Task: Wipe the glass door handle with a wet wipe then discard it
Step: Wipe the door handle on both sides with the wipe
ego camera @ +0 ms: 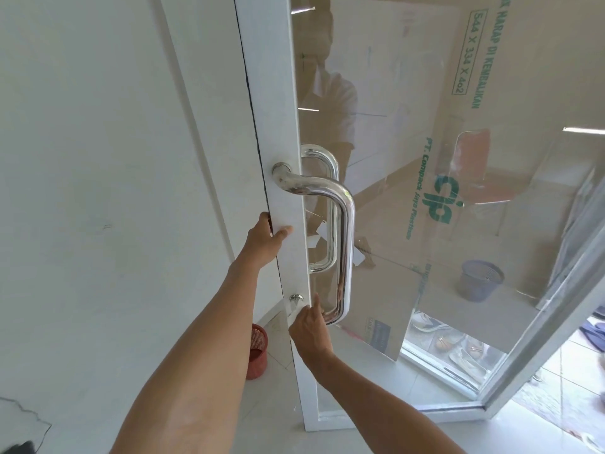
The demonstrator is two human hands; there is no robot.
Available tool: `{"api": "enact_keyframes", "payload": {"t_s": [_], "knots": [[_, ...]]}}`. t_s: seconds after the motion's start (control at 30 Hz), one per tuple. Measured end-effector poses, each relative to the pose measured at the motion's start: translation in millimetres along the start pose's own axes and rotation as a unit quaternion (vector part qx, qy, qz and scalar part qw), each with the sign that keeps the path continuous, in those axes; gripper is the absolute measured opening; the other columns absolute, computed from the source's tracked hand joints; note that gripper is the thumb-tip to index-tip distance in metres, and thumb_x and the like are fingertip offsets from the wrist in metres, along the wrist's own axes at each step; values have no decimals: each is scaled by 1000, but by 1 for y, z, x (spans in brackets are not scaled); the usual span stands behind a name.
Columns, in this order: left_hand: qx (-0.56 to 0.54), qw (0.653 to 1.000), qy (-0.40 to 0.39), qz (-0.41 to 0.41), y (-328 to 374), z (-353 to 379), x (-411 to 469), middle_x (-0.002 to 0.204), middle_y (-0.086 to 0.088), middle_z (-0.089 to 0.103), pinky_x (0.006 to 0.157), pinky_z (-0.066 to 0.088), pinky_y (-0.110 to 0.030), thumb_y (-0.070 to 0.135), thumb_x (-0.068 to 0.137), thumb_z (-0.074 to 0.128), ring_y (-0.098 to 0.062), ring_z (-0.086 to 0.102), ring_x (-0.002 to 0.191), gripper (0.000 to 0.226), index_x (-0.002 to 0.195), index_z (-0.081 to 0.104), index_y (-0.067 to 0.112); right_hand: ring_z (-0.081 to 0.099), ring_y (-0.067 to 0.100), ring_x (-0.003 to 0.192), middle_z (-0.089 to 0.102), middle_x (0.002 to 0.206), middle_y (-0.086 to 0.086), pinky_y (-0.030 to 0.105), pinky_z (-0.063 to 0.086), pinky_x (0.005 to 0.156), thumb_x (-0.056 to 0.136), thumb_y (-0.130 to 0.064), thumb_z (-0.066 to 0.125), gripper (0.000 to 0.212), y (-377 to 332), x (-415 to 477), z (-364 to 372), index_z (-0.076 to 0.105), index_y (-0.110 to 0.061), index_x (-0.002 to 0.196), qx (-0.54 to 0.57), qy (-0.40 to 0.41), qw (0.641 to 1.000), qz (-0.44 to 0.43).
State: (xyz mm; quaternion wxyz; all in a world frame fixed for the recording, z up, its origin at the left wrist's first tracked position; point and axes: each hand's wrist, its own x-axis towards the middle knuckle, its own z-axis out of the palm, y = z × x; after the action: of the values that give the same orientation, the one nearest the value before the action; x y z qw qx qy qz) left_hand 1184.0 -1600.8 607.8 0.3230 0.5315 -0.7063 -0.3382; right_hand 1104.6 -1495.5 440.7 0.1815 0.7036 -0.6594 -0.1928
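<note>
A chrome D-shaped door handle (347, 231) is fixed to the white frame of a glass door (278, 126). My right hand (311, 329) presses a white wet wipe (294, 311) against the handle's lower mount, just under its bottom bend. My left hand (265, 240) grips the door's edge at mid-handle height, thumb on the frame's front and fingers hidden behind it. A second handle shows through the glass on the far side.
A red mesh bin (257, 350) stands on the floor by the wall, below the door edge. Behind the glass are a large cardboard sheet (491, 93), a blue mesh basket (481, 283) and shoes. A white wall (98, 158) is on the left.
</note>
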Motion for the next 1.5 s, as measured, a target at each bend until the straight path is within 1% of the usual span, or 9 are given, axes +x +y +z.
{"api": "enact_keyframes", "payload": {"t_s": [0.17, 0.3, 0.43, 0.53, 0.73, 1.0, 1.17, 1.3, 1.5], "knots": [[-7, 1000, 3, 2, 0, 1, -4, 127, -7, 57, 82, 40, -28, 38, 94, 57, -19, 53, 100, 48, 130, 41, 11, 60, 26, 82, 57, 74, 6, 63, 4, 115, 83, 2, 58, 11, 0, 10, -7, 57, -7, 76, 79, -8, 997, 25], [-7, 1000, 5, 5, -1, 2, -6, 127, -7, 58, 82, 40, -28, 37, 94, 57, -18, 52, 98, 47, 131, 41, 11, 61, 21, 73, 43, 58, -2, 55, 7, 114, 81, -8, 58, 16, 1, 28, -17, 50, -16, 70, 200, -16, 976, 89], [-5, 1000, 4, 6, -3, 2, -9, 125, -6, 58, 80, 40, -28, 38, 94, 56, -18, 53, 97, 46, 130, 41, 13, 64, 21, 87, 66, 82, -2, 48, 18, 109, 86, -18, 58, 6, 2, 44, -17, 63, -20, 89, 331, -46, 927, 168], [-7, 1000, 7, 5, -2, 2, -10, 124, -6, 59, 79, 39, -28, 37, 94, 57, -18, 53, 96, 45, 129, 42, 12, 64, 21, 90, 69, 88, -1, 46, 21, 107, 89, -24, 59, 9, 3, 46, -18, 64, -18, 94, 361, -61, 911, 188], [0, 1000, 0, 3, -1, 0, -12, 126, -7, 58, 80, 40, -29, 38, 94, 56, -19, 53, 99, 47, 130, 41, 12, 64, 23, 86, 64, 83, 0, 55, 8, 115, 86, -5, 50, 19, 6, 23, -9, 66, -13, 93, 236, -14, 968, 82], [1, 1000, -9, -18, 2, -1, -14, 131, -8, 56, 85, 41, -32, 38, 95, 56, -28, 55, 116, 50, 133, 39, 11, 59, 25, 88, 60, 78, 0, 63, -6, 111, 87, 0, 56, 13, 38, -15, 1, 65, -9, 87, 61, 18, 996, -59], [-12, 1000, -7, -23, 2, -1, -15, 130, -8, 57, 85, 41, -32, 39, 94, 57, -25, 55, 111, 52, 134, 39, 11, 60, 27, 89, 62, 79, -2, 65, -10, 105, 91, -7, 56, 11, 59, -34, -8, 67, -10, 91, -116, -4, 987, -113], [-17, 999, 1, -27, 2, 0, -16, 127, -7, 58, 84, 40, -32, 38, 93, 59, -21, 52, 101, 51, 132, 40, 12, 54, 44, 117, 69, 97, 5, 65, -3, 112, 90, -11, 57, 12, 71, -48, -16, 69, -12, 95, -249, -54, 960, -117], [-21, 999, 1, -24, 4, 1, -21, 127, -9, 58, 84, 40, -32, 38, 93, 59, -26, 55, 109, 50, 130, 40, 10, 58, 37, 113, 71, 97, 2, 65, -2, 111, 90, -17, 58, 14, 94, -54, -24, 71, -20, 93, -301, 0, 942, -147]]}}
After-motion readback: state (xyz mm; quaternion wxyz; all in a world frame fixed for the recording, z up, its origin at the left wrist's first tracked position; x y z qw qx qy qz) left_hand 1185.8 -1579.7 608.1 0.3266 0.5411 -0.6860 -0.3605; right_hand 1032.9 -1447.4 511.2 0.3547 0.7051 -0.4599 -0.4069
